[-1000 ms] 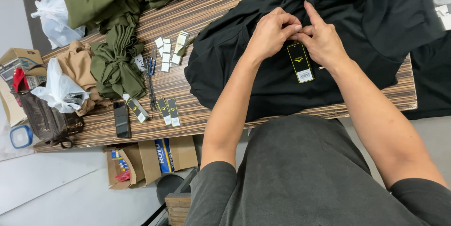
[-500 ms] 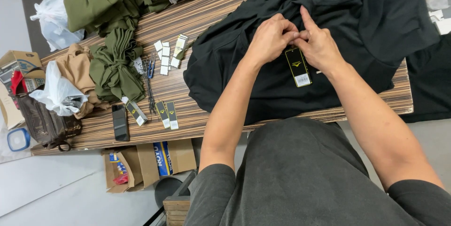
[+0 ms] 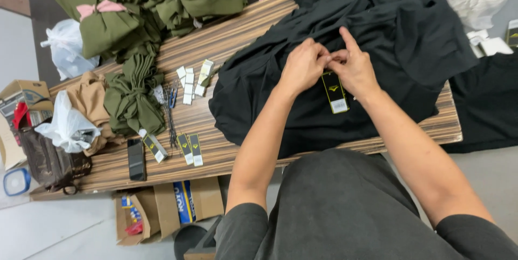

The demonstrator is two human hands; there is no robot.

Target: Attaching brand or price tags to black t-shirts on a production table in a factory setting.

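Observation:
A black garment (image 3: pixel 388 38) lies spread over the right half of the striped wooden table (image 3: pixel 226 152). My left hand (image 3: pixel 303 65) and my right hand (image 3: pixel 353 68) meet on it, fingertips pinched together at the top of a black hang tag (image 3: pixel 335 92) with a yellow mark and a white label. The tag hangs down between my wrists, flat against the fabric. The right index finger points up. What the fingertips grip at the tag's top is hidden.
Loose black tags (image 3: pixel 189 149) and white labels (image 3: pixel 190 83) lie mid-table beside a dark phone (image 3: pixel 136 159) and scissors (image 3: pixel 172 103). Olive folded garments (image 3: pixel 135 95) and bundles (image 3: pixel 162 1) fill the left and back. Bags (image 3: pixel 51 160) and a cardboard box (image 3: pixel 172 206) sit below.
Both hands with the tag have stayed pinched together on the black garment; the camera view has shifted slightly, and the tag now hangs a little straighter.

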